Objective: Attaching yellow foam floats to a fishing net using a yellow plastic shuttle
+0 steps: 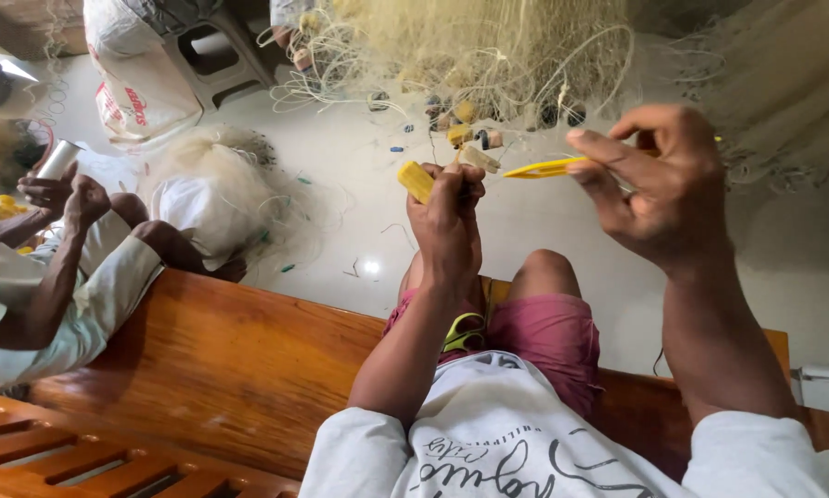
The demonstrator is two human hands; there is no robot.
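Our left hand point(447, 217) is clenched around a yellow float point(416, 181) sticking out its top, while our right hand point(659, 189) pinches a yellow netting needle point(545, 168) pointing toward the left one.

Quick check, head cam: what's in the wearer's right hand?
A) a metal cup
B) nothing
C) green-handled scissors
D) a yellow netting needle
D: the right hand pinches a slim yellow netting needle pointing toward the left hand, which grips a yellow float; the green-handled scissors lie in the lap.
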